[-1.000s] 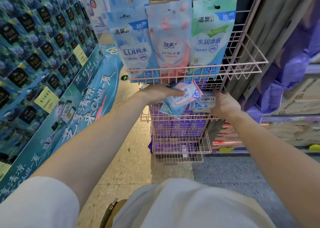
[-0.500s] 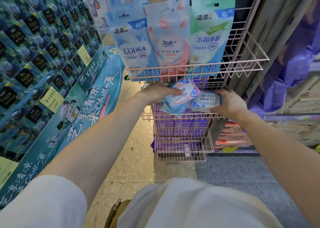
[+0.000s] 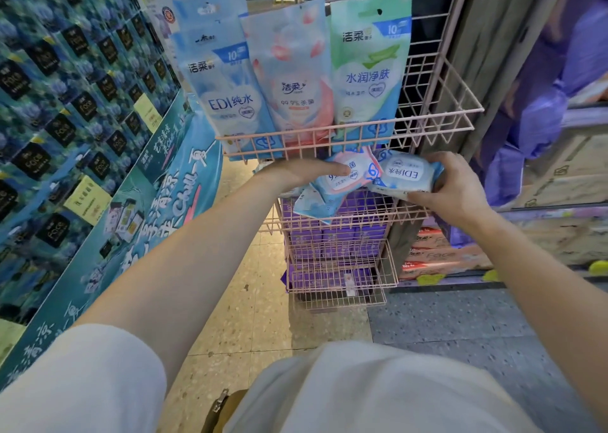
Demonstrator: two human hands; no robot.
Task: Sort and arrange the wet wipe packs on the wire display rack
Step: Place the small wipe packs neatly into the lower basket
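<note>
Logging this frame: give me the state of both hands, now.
Left hand: closed on the pink-and-blue wipe pack.
Right hand: closed on the blue EDI wipe pack.

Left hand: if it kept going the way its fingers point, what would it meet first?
The left hand points rightward, already gripping the pink-and-white pack. Straight on, that pack would probably meet the EDI pack held in the right hand; the two look nearly touching, though depth is unclear.
</note>
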